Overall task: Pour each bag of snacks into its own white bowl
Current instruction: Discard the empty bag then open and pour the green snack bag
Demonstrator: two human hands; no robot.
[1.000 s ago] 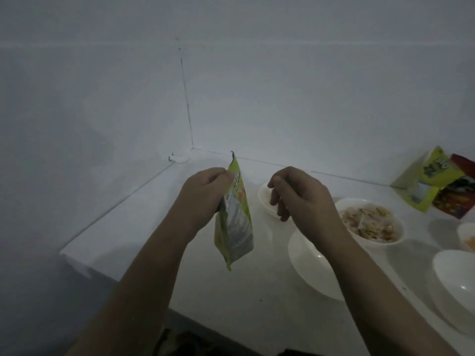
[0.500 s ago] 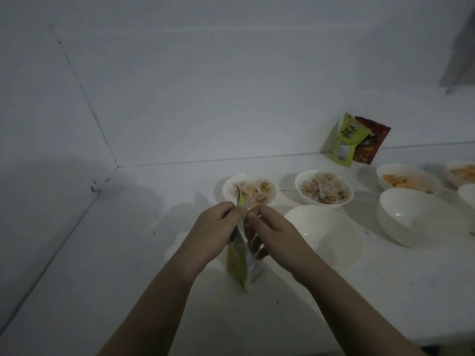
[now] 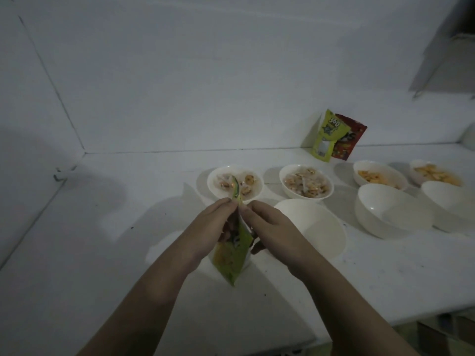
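A small green snack bag hangs upright over the white counter, held by its top between both hands. My left hand pinches the left side of the bag's top edge. My right hand pinches the right side. A torn green strip sticks up above my fingers. An empty white bowl sits just right of my right hand. Behind the bag stand two bowls with snacks.
Two more empty bowls sit to the right, with two bowls of orange snacks behind them. A green bag and a red bag lean on the back wall. The counter's front edge runs at lower right.
My right hand came in from apart and took hold of the bag's top beside the left hand. My view swung right and down, bringing the row of bowls into sight.
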